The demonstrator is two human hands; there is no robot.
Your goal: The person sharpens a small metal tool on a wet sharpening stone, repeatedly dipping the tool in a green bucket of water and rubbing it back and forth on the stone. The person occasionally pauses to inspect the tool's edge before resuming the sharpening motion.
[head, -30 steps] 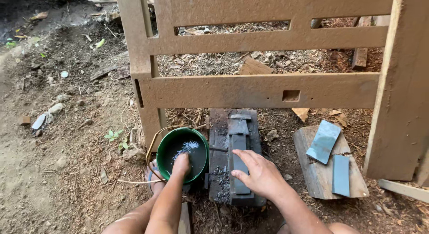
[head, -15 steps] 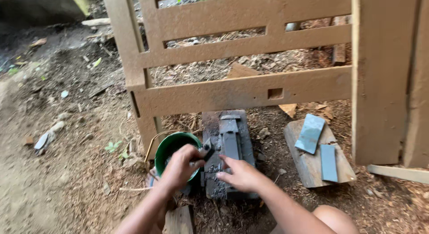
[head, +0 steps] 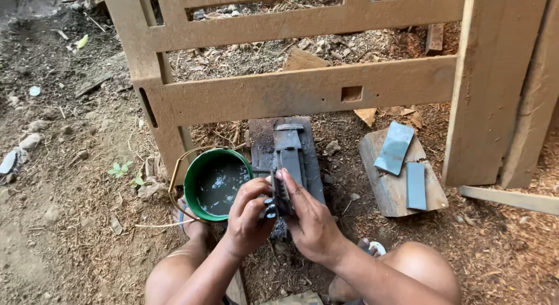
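- Hands meet over a dark wet sharpening block (head: 288, 156) on the dirt ground: the left hand (head: 250, 217) has its fingers (head: 256, 191) curled tight around a small dark blade (head: 279, 194), and the right hand (head: 311, 220) presses flat fingers against it.
- Just to the left, touching the block's side, stands a green bucket (head: 195, 180) of murky water.
- A brown wooden frame (head: 291, 92) stands right behind, closing off the far side.
- On the right, a wooden board (head: 390, 191) carries two grey whetstones (head: 396, 148).
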